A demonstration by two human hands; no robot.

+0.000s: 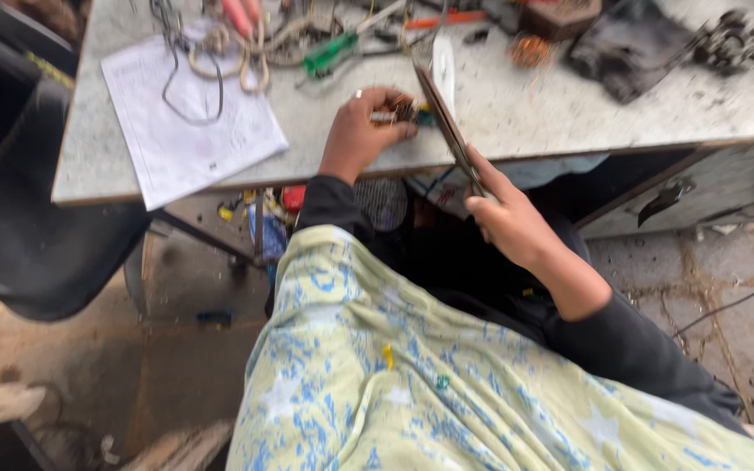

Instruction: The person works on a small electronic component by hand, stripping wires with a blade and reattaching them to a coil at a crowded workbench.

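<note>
The small part under the left hand is mostly covered by its fingers and too blurred to tell. The tools on the tabletop run past the top edge, smeared.

Left hand curled, fingers pinched; right hand clenched, arm bent.

Both arms in dark long sleeves; ring on left hand; pale yellow cloth with blue print over lap.
</note>
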